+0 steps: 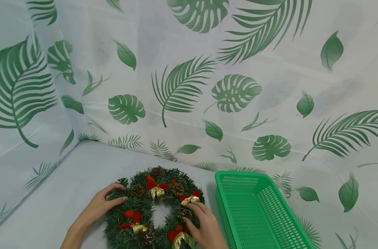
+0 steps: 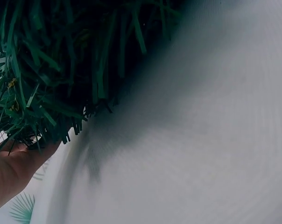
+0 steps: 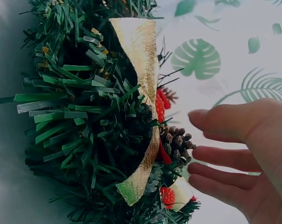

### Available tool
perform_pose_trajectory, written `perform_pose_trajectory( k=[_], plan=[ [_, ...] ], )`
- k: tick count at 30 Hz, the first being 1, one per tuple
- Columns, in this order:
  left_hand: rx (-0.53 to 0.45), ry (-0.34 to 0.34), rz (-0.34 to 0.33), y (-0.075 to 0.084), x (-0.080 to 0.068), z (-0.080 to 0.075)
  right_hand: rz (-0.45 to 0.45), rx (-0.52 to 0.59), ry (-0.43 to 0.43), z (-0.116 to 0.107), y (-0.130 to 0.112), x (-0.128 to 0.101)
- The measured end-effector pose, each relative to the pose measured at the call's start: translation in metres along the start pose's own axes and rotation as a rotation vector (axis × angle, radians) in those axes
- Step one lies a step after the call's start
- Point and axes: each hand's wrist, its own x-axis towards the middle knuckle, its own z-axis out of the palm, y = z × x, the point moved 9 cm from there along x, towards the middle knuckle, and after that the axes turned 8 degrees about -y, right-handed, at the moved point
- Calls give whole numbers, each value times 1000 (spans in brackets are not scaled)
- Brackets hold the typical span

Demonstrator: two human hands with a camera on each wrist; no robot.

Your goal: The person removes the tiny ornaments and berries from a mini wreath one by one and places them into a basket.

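Note:
A green artificial wreath (image 1: 154, 207) with red-and-gold bows and pine cones lies flat on the white cloth, at the bottom centre of the head view. My left hand (image 1: 120, 193) grips its upper left rim, thumb on top and fingers curled over the outer edge. The left wrist view shows the palm (image 2: 10, 172) under the needles (image 2: 47, 70). My right hand (image 1: 192, 212) rests its fingers on the wreath's right side beside a gold bow. In the right wrist view that hand (image 3: 210, 156) has loosely straight fingers beside a pine cone (image 3: 175, 142) and a gold ribbon (image 3: 141, 51).
An empty green mesh plastic basket (image 1: 263, 193) stands just right of the wreath, running toward the bottom right. White cloth with green leaf prints covers the table and the walls behind and to the left (image 1: 182, 86).

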Motion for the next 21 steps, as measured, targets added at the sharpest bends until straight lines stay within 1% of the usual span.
perform_pose_trajectory(
  k=[3,6,11,16,21],
  plan=[
    [-1,-2,7,0,0,0,33,52,-75,6,4,1],
    [10,3,14,1,-1,0,24,78,-127,11,4,1],
    [50,-8,32,7,2,3,-23,63,-142,13,1,-1],
    [48,-7,19,7,0,3,-9,64,-184,15,2,-2],
    [59,2,23,8,-1,0,-30,70,-165,14,0,0]
  ],
)
